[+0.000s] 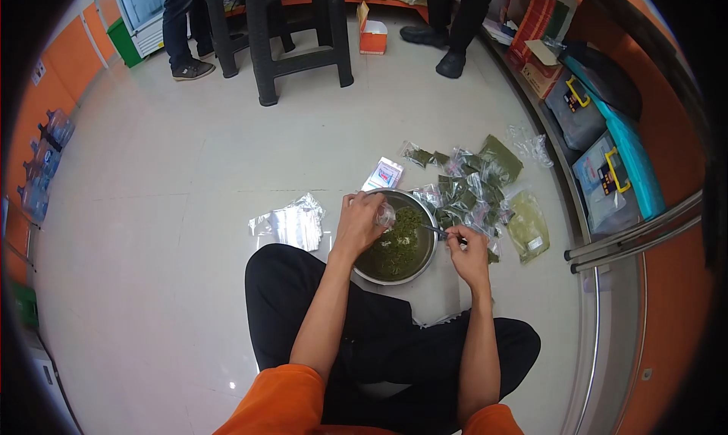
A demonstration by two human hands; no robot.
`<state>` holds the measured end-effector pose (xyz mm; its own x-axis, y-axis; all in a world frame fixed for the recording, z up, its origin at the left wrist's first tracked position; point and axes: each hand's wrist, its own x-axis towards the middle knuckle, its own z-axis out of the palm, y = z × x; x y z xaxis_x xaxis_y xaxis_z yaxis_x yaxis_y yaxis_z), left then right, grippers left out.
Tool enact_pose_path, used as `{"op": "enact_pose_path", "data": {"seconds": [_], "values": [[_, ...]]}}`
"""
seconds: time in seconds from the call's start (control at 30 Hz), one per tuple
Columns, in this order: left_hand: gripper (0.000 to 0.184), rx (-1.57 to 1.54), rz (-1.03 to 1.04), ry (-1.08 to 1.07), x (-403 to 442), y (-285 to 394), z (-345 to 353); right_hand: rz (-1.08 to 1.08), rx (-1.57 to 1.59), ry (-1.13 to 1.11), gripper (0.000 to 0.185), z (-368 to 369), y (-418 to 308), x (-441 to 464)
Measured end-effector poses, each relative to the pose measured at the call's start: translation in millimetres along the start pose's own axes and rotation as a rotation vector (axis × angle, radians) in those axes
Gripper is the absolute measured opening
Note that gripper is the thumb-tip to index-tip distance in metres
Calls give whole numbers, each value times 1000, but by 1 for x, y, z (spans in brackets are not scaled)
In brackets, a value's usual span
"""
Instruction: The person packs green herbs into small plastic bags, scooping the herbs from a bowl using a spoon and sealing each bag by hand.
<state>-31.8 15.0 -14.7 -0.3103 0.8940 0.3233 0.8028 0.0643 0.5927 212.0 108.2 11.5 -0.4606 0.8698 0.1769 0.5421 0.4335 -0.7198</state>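
Observation:
A round metal bowl (365, 273) stands on the floor in front of my crossed legs, with green shredded or powdery stuff (402, 245) inside. Over its left rim, my left hand (359, 221) is closed around a small clear plastic bag (386, 216). My right hand (467, 251) grips a spoon (437, 229) by its handle at the right rim; the spoon's tip points into the bowl. Just right of the bowl lies a heap of filled clear bags (462, 196) with green contents. A stack of flat clear bags (294, 222) rests left of the bowl.
A white printed packet (384, 174) lies behind the bowl. A larger green bag (528, 226) is at the right, near a shelf with plastic boxes (604, 179). Dark plastic stools (297, 37) and two people's legs are farther back. Water jugs (44, 166) line the left wall.

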Motion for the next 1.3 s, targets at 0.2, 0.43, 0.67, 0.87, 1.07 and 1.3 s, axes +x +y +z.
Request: {"op": "enact_pose_path", "data": {"seconds": [0.2,0.43,0.67,0.87,1.07,1.3], "values": [[43,121,130,-12,-2,3,2,-33,-51,-37,12,-1,-11,-2],[42,189,159,17,-2,8,6,-68,-50,-57,12,0,-13,-2],[45,237,166,41,-2,14,4,-49,-60,-49,13,3,-16,-2],[52,259,199,-7,-3,15,8,42,-102,-133,18,2,-23,-5],[50,251,254,-82,-5,18,14,102,-111,-177,19,2,-14,-6],[48,133,281,-129,-8,22,23,-29,-146,-174,18,9,-12,-8]]}}
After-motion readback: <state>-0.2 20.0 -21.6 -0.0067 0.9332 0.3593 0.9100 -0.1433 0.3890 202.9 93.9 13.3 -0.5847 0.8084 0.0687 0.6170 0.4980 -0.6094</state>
